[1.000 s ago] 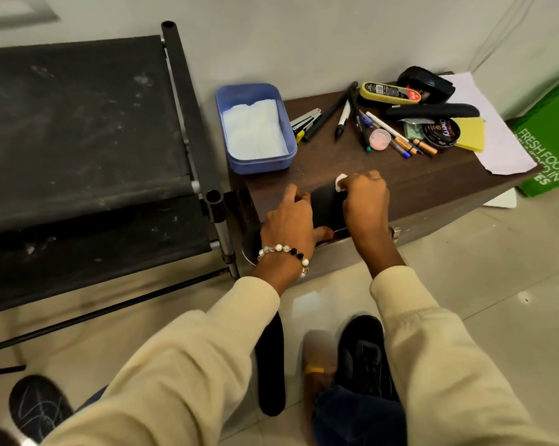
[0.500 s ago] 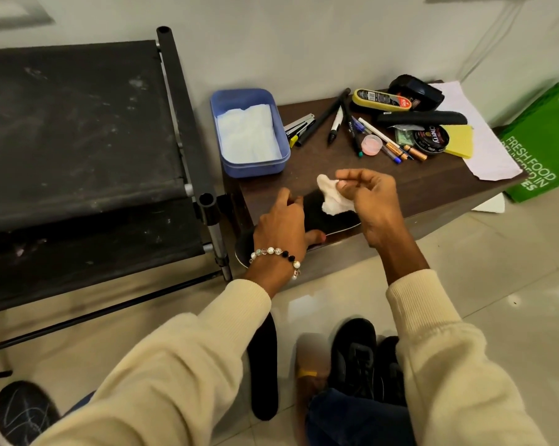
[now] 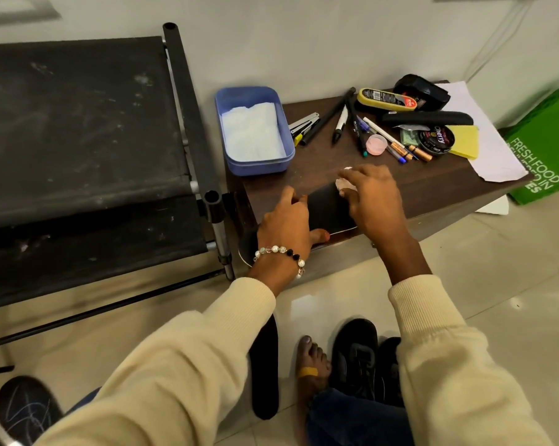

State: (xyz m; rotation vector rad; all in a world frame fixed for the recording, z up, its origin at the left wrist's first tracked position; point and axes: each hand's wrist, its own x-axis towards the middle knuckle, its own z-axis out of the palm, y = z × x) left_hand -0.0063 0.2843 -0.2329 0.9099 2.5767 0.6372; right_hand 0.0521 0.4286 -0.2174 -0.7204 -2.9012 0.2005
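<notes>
Dark wooden table (image 3: 320, 165) bears a blue tub (image 3: 259, 164), pens (image 3: 341, 123), polish tin (image 3: 435, 140); black insole (image 3: 326, 207) overhangs its edge.

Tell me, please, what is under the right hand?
A white tissue peeks out beneath the right hand, at the end of the black insole that the left hand holds. The hand covers most of the tissue.
</notes>
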